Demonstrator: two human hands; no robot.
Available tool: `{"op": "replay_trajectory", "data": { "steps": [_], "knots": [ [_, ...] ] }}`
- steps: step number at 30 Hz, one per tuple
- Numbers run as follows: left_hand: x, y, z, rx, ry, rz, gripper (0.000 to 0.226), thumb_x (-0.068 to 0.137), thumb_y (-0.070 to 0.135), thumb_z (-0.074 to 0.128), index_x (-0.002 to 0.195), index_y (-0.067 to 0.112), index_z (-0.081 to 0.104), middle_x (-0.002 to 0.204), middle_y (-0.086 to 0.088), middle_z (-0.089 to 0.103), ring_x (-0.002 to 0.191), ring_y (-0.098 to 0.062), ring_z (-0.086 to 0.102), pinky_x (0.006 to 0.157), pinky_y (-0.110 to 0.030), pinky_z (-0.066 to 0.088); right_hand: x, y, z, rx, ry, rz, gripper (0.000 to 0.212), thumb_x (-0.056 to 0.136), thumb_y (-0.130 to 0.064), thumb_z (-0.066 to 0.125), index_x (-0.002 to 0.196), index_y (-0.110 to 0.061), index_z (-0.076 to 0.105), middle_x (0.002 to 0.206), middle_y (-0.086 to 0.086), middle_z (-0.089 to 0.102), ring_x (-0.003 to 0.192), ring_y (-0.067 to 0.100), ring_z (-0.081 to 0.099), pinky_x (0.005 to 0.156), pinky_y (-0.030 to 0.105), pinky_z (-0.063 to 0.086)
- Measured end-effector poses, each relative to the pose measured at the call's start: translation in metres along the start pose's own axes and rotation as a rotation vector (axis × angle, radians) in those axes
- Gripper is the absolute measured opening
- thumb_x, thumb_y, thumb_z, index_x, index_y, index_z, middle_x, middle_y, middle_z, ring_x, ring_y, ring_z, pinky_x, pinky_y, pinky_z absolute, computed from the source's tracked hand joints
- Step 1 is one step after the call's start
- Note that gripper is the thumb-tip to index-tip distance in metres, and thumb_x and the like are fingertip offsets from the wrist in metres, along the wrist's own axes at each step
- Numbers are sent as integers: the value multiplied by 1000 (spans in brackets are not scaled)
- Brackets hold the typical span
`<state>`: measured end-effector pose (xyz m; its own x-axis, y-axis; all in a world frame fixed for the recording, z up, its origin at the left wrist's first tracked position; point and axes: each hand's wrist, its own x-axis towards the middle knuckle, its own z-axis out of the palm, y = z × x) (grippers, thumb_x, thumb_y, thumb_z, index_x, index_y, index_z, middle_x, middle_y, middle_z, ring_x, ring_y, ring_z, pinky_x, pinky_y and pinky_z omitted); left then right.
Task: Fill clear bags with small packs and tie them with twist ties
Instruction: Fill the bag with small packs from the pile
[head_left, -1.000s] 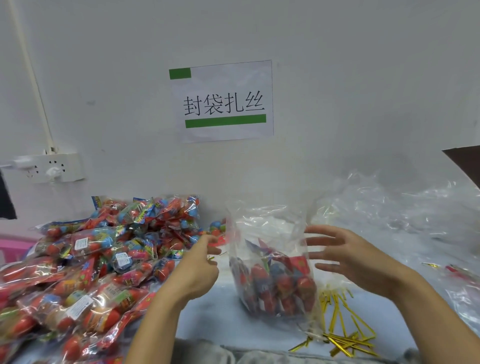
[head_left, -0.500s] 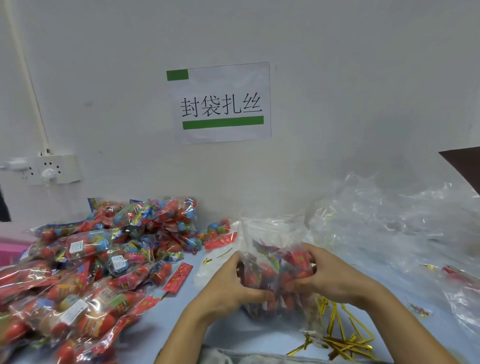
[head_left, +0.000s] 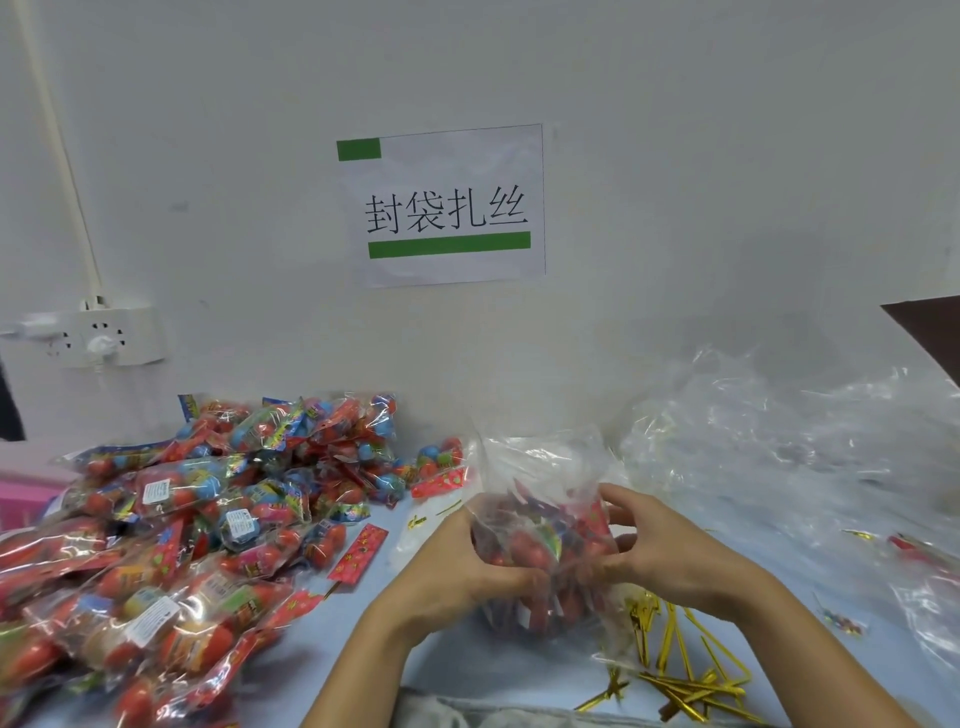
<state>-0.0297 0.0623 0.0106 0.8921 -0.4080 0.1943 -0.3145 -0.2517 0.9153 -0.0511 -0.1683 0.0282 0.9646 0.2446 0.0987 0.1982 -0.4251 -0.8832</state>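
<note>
— What is lying at the left?
— Small packs (head_left: 171, 535) are piling up there.
— And the hands?
— The left hand (head_left: 457, 566) and right hand (head_left: 670, 545) are gripping the filled clear bag (head_left: 540, 519) at centre, fingers curled round it, with gold twist ties (head_left: 675, 670) lying near right.

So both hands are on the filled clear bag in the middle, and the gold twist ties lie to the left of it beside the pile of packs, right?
Not quite. The head view shows the gold twist ties lying right of the clear bag, near the right hand. The rest holds: the left hand grips it too.
</note>
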Motion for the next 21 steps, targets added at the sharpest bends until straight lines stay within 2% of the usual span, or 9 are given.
{"op": "replay_trajectory", "data": {
  "steps": [4,8,11,12,14,16,17,19,21],
  "knots": [
    [-1,1,0,25,8,5,55,76,15,85,125,21,61,118,0,71,113,-17,66,100,-34,51,3,-2,4,-44,82,-16,57,78,-11,86,113,-45,57,113,-7,67,88,11,75,79,31,62],
    [-2,6,1,-43,48,22,81,69,18,91,136,31,47,131,10,59,105,4,65,80,-11,52,0,-6,1,7,21,-8,60,76,-10,86,119,-42,57,116,-6,68,93,8,73,78,26,61],
    [-3,17,1,-53,109,51,111,52,63,86,146,40,32,142,20,45,116,4,56,86,-11,45,-3,-10,-8,121,-45,11,76,68,-19,89,132,-42,53,129,-9,64,109,9,68,90,31,57],
    [-3,21,1,-55,146,68,119,44,80,78,146,39,33,143,21,44,124,0,50,93,-15,43,-3,-12,-11,166,-43,9,79,66,-27,87,136,-41,52,134,-10,62,118,9,64,98,34,53],
    [0,28,1,-77,251,101,123,41,92,66,145,31,39,145,16,47,135,-7,43,109,-31,41,-2,-15,-12,218,17,-18,82,64,-48,84,139,-40,53,137,-11,61,128,9,56,108,40,44],
    [2,34,2,-109,343,141,111,54,83,70,144,22,45,144,8,52,136,-12,46,114,-43,38,-1,-17,-9,215,111,-68,74,66,-60,83,133,-37,59,127,-12,68,124,9,59,107,41,45],
    [3,37,4,-121,383,162,98,62,77,72,139,20,51,138,7,58,131,-13,51,111,-41,42,0,-17,-6,210,160,-97,62,70,-60,84,124,-37,66,118,-12,72,117,8,64,103,38,48],
    [4,40,7,-127,489,239,57,72,61,73,114,23,66,108,11,71,109,-12,65,93,-27,52,2,-20,-2,240,267,-140,41,71,-52,79,106,-31,75,105,-9,77,103,8,70,93,33,53],
    [4,45,8,-104,631,319,21,80,47,70,94,30,67,91,14,71,91,-7,67,77,-16,51,6,-23,-3,300,434,-217,23,75,-39,79,92,-24,78,96,-4,78,94,10,73,84,28,54]
  ]
}}
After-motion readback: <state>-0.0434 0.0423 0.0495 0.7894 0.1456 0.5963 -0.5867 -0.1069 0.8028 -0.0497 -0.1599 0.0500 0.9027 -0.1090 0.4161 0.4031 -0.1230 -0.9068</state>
